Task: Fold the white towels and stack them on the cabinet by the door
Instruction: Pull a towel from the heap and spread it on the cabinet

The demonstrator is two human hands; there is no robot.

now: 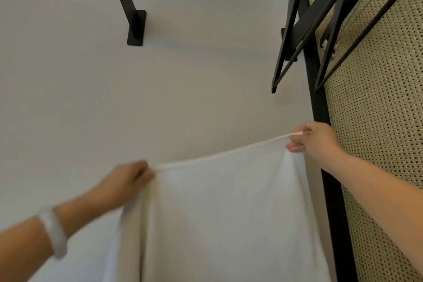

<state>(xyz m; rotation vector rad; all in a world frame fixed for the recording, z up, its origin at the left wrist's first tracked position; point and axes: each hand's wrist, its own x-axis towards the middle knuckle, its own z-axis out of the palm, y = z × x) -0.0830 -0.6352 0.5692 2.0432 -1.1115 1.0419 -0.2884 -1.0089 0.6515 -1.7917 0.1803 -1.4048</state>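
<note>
A white towel (224, 208) hangs spread in front of me, held up by its top edge against a pale wall. My left hand (124, 182) pinches the top left corner, and the cloth bunches and drops below it. My right hand (317, 139) pinches the top right corner, a little higher than the left. The top edge sags slightly between the two hands. The towel's lower part runs out of view at the bottom.
A black-framed cabinet panel with woven cane (375, 133) stands close on the right. Black hangers (297, 30) hang above it. A black bracket (136, 27) is fixed to the wall at upper left. A white bangle (55, 231) sits on my left wrist.
</note>
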